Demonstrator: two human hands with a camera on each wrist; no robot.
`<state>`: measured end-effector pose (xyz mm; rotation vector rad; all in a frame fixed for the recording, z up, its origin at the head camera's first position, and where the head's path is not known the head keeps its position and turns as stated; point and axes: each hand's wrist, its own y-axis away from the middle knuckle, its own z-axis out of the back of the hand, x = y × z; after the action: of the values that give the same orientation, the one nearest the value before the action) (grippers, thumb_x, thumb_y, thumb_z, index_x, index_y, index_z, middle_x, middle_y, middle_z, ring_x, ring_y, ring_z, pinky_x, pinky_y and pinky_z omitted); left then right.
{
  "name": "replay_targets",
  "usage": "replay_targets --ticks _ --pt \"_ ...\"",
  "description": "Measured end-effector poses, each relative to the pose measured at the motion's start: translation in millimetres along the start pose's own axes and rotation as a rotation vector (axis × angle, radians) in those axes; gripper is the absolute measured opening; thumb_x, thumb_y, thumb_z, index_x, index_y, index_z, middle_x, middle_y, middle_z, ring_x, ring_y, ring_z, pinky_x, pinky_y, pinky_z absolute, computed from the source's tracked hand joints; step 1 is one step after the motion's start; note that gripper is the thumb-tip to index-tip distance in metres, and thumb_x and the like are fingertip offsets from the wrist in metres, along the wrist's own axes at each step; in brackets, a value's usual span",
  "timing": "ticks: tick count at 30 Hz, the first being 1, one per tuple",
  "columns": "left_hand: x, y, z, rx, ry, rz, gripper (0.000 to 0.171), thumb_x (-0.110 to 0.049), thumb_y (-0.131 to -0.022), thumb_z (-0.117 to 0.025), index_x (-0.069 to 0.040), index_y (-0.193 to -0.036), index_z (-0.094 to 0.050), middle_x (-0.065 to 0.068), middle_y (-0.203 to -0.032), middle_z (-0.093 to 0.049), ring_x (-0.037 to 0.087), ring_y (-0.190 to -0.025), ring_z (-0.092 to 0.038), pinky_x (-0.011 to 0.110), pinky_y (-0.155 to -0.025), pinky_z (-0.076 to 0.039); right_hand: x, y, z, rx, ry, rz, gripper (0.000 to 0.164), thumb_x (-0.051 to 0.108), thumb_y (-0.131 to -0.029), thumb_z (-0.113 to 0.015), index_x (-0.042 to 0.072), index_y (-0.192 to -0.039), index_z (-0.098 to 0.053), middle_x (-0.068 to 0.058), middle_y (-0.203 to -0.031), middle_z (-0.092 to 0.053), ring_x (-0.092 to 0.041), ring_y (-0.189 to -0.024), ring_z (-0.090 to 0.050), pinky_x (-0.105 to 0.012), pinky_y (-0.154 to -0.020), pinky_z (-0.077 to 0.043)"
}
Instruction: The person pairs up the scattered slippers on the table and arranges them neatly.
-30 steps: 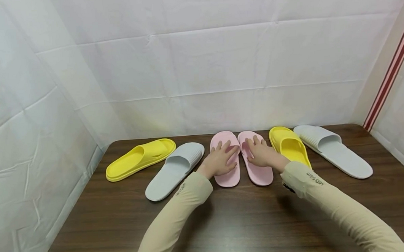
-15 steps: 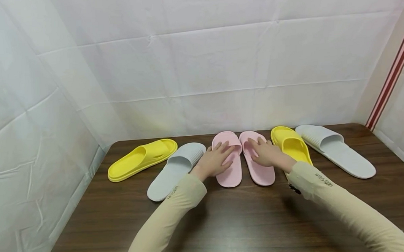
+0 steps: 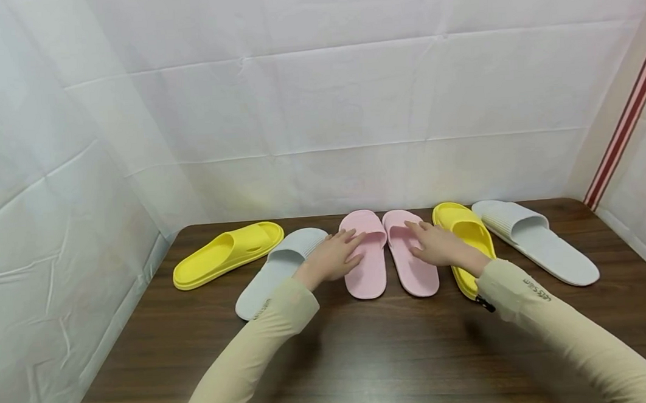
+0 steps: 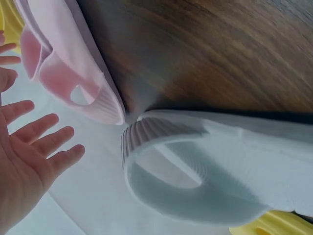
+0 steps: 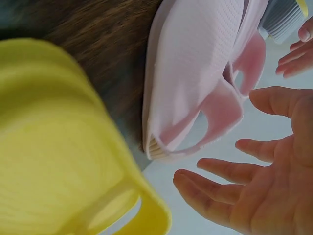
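Two pink slippers lie side by side near the table's back edge, toes away from me: the left slipper [image 3: 366, 266] and the right slipper [image 3: 414, 263]. My left hand [image 3: 328, 259], fingers spread, hovers over the outer side of the left one, overlapping a grey ribbed slipper [image 3: 269, 283] too. With straight, parted fingers, my right hand [image 3: 443, 245] is above the other pink slipper's outer edge, close to a yellow slipper [image 3: 470, 236]. Both wrist views show a gap between fingers and footwear; neither palm holds anything.
Another yellow slipper [image 3: 221, 255] lies slanted at the far left of the brown wooden table [image 3: 386, 356]. A second grey slipper [image 3: 550, 250] is at the far right. White sheeting [image 3: 340, 103] rises behind the table and along its sides.
My hands have drawn apart and slightly back, the left moving leftward and the right moving rightward off the pink slippers' middles. The slippers keep their places.
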<state>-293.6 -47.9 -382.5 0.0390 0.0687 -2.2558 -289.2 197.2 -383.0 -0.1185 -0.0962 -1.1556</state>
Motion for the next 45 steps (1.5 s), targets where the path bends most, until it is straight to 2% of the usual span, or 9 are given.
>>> replay_targets --ticks 6,12,15,18,23,31,36,42,45 --pt "7.0 10.3 7.0 -0.036 -0.002 -0.034 0.047 -0.031 -0.092 -0.042 -0.012 -0.135 -0.039 0.013 -0.136 -0.044 0.029 -0.128 -0.038 0.047 -0.103 -0.03 -10 6 6 -0.022 -0.055 0.025 0.056 0.022 -0.086 -0.052 -0.002 -0.134 -0.034 -0.031 -0.124 -0.046 -0.042 -0.098 -0.055 -0.049 -0.079 -0.046" --pt "21.5 19.7 11.7 -0.04 -0.006 -0.035 0.045 -0.032 -0.093 -0.042 -0.012 -0.133 -0.042 0.01 -0.134 -0.046 0.029 -0.128 -0.038 0.047 -0.104 -0.028 -22 9 9 -0.108 -0.103 0.069 0.05 0.016 -0.084 -0.055 -0.003 -0.128 -0.042 -0.024 -0.102 -0.057 -0.022 -0.07 -0.053 -0.032 -0.059 -0.045" --pt "29.8 24.4 13.7 -0.05 -0.008 -0.032 0.043 -0.032 -0.093 -0.042 -0.012 -0.131 -0.045 0.01 -0.133 -0.048 0.029 -0.127 -0.039 0.047 -0.104 -0.028 -28 10 9 -0.13 -0.117 0.061 0.047 0.017 -0.085 -0.054 -0.003 -0.127 -0.043 -0.023 -0.104 -0.057 -0.025 -0.077 -0.055 -0.034 -0.062 -0.046" --pt "38.9 29.5 15.4 -0.073 -0.023 -0.026 0.042 -0.032 -0.093 -0.042 -0.012 -0.129 -0.047 0.01 -0.131 -0.05 0.029 -0.126 -0.041 0.047 -0.104 -0.029 -33 13 12 -0.153 -0.11 0.046 0.045 0.018 -0.087 -0.051 -0.002 -0.127 -0.044 -0.026 -0.114 -0.055 -0.032 -0.092 -0.057 -0.042 -0.073 -0.046" --pt "55.9 38.3 18.8 -0.11 -0.032 -0.005 0.04 -0.031 -0.093 -0.042 -0.012 -0.128 -0.049 0.009 -0.129 -0.052 0.028 -0.123 -0.043 0.047 -0.103 -0.03 -42 19 20 -0.186 -0.12 0.041 0.041 0.015 -0.088 -0.048 -0.002 -0.125 -0.046 -0.026 -0.118 -0.053 -0.038 -0.105 -0.053 -0.049 -0.084 -0.043" --pt "87.8 54.3 25.0 -0.207 0.001 0.031 0.038 -0.026 -0.092 -0.046 -0.007 -0.124 -0.053 0.011 -0.123 -0.056 0.028 -0.116 -0.049 0.042 -0.101 -0.034 -62 26 24 -0.211 -0.118 0.011 0.04 0.013 -0.087 -0.049 -0.003 -0.124 -0.046 -0.029 -0.117 -0.052 -0.028 -0.077 -0.052 -0.043 -0.073 -0.043" --pt "107.7 63.9 25.3 -0.247 0.011 0.085 0.037 -0.024 -0.091 -0.047 -0.006 -0.122 -0.054 0.012 -0.12 -0.057 0.03 -0.114 -0.05 0.043 -0.1 -0.034 -73 29 25 -0.216 -0.1 -0.016 0.039 0.013 -0.088 -0.047 -0.004 -0.123 -0.047 -0.029 -0.117 -0.053 -0.037 -0.095 -0.055 -0.049 -0.08 -0.043" --pt "127.3 75.0 20.7 -0.274 0.018 0.14 0.037 -0.023 -0.091 -0.047 -0.005 -0.123 -0.052 0.015 -0.119 -0.057 0.032 -0.113 -0.05 0.046 -0.099 -0.034 -83 32 27 -0.207 -0.089 -0.056 0.04 0.015 -0.089 -0.047 -0.003 -0.124 -0.046 -0.029 -0.12 -0.051 -0.04 -0.099 -0.053 -0.049 -0.077 -0.043" --pt "133.8 80.2 18.7 -0.287 0.034 0.165 0.037 -0.021 -0.091 -0.048 -0.004 -0.124 -0.052 0.016 -0.119 -0.056 0.034 -0.113 -0.049 0.047 -0.099 -0.033 -89 33 26 -0.207 -0.095 -0.069 0.039 0.016 -0.09 -0.046 -0.003 -0.124 -0.047 -0.028 -0.121 -0.05 -0.043 -0.105 -0.05 -0.053 -0.083 -0.041"
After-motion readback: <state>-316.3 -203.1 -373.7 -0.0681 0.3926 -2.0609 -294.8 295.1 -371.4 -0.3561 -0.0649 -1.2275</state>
